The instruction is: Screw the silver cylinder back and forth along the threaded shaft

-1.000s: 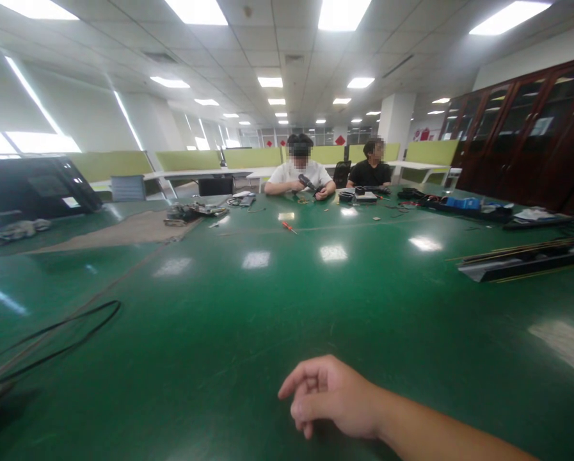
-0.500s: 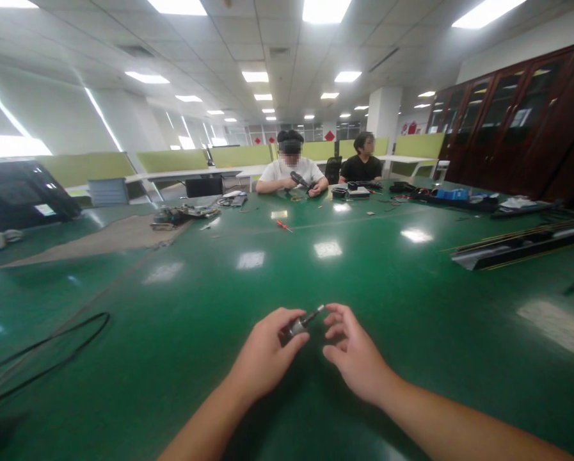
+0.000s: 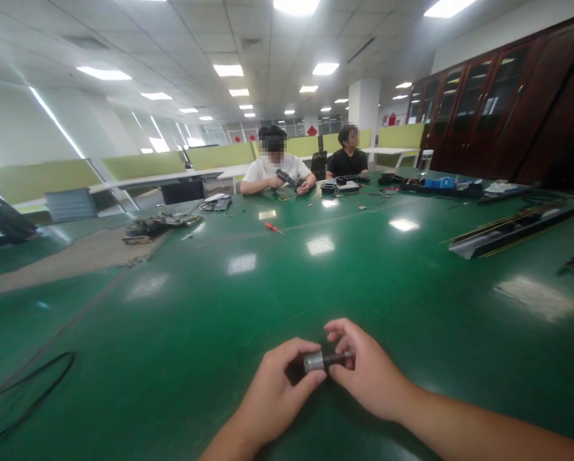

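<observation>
My left hand (image 3: 281, 384) is closed on a short silvery metal cylinder with a thin dark shaft (image 3: 314, 362), gripping the thick body between thumb and fingers. The shaft points right, towards my right hand (image 3: 363, 358). Thumb and curled fingers of that hand close around the shaft's far end, hiding its tip, while the index finger reaches forward above it. Both hands are low over the green tabletop (image 3: 195, 333). What exactly the metal piece is, I cannot make out.
A red screwdriver (image 3: 273, 228) lies farther out on the table. A black cable (image 3: 51, 378) loops at left, and a long metal channel (image 3: 512, 234) lies at right. Across the table sit a person in white (image 3: 294, 168) holding a dark tool and a person in black (image 3: 348, 163).
My right hand has come in from beside the piece and closed on its shaft. The piece has turned from slanting upward to nearly level. The view has shifted and tilted slightly.
</observation>
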Available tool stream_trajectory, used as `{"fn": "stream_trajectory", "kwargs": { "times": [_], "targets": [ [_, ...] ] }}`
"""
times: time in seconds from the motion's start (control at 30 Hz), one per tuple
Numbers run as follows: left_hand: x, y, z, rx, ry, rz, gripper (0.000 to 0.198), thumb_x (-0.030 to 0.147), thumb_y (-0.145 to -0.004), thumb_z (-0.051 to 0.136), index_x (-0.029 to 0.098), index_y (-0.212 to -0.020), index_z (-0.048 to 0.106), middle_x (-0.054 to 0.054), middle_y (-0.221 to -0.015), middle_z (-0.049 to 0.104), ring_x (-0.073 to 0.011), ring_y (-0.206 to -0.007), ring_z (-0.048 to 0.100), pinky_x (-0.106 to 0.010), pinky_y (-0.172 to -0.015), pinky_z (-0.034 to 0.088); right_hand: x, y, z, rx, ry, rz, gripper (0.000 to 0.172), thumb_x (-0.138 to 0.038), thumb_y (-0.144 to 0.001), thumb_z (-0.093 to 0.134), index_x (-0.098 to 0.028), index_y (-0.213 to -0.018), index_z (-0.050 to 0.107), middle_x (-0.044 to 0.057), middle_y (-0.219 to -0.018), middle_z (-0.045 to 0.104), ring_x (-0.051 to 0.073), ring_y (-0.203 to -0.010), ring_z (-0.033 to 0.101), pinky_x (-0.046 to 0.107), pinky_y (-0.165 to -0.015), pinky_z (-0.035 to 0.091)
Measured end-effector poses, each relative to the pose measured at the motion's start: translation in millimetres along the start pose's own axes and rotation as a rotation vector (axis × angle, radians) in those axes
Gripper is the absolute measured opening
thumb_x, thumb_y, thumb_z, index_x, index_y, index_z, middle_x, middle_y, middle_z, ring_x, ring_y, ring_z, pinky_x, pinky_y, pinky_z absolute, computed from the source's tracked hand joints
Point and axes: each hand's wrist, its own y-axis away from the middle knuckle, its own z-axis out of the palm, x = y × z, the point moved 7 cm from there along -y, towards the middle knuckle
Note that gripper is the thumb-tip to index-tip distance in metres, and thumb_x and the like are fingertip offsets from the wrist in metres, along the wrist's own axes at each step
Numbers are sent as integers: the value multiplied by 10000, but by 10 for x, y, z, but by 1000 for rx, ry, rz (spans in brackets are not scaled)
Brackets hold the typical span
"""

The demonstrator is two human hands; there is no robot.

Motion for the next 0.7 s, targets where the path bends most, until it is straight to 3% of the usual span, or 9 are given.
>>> {"fn": "stream_trajectory", "kwargs": {
  "times": [0.4,0.53,0.7],
  "targets": [
    [-70,3,-26,43,67,-54,208,261,-820,743,250,-1026,724,-11,-960,747,-208,-874,676,-293,-797,484,-58,14,35,-36,19,22,305,-97,-789,613,-205,-1074,611,16,-952,633,143,-729,565,266,-663,457],
    [-73,-6,-12,11,84,-66,190,244,-836,725,249,-1026,718,-2,-941,739,-194,-856,668,-281,-780,477,-76,24,30,-51,43,22,260,-97,-795,612,-203,-1032,626,-7,-852,605,133,-684,526,252,-629,432],
    [-68,-13,-11,-2,84,-63,178,234,-843,714,242,-1021,716,-4,-934,736,-193,-849,661,-278,-776,475,-102,24,29,-78,14,32,269,-95,-804,603,-207,-1047,623,-3,-904,622,131,-709,539,250,-647,441]
  ]
}}
